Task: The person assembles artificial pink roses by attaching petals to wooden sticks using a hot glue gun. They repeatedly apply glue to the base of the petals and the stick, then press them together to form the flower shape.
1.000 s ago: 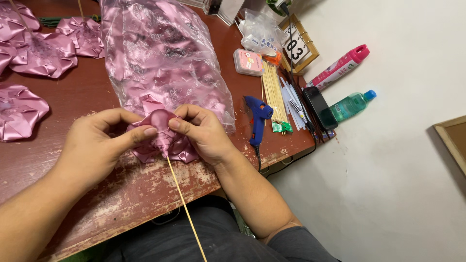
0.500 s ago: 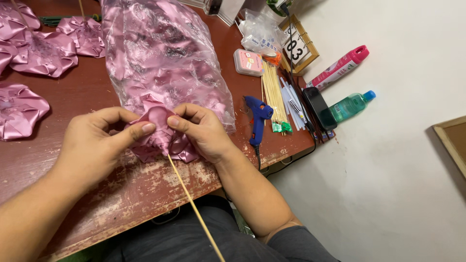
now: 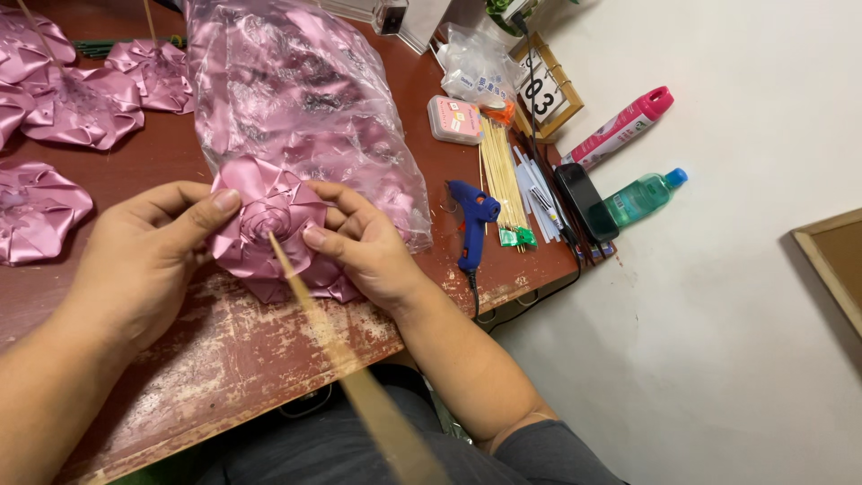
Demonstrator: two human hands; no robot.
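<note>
A pink satin ribbon flower (image 3: 268, 223) is held between both hands above the worn red-brown table (image 3: 224, 350). My left hand (image 3: 144, 256) grips its left side with the thumb on the petals. On the right side, my right hand (image 3: 364, 247) pinches the flower with fingers and thumb. A thin wooden stick (image 3: 337, 355) runs from the flower's centre toward the camera, blurred at its near end. Behind the flower lies a clear plastic bag (image 3: 301, 99) stuffed with more pink flowers.
Finished pink flowers (image 3: 76, 103) lie at the table's left, one (image 3: 31, 211) near my left wrist. A blue glue gun (image 3: 469, 224), a bundle of wooden skewers (image 3: 501, 175), a pink box (image 3: 454, 119), a black device (image 3: 584, 199) and two bottles (image 3: 642, 196) sit right.
The flower has been tilted up so its spiral face shows toward the camera. The stick now points closer to the lens. Both hands kept their grip.
</note>
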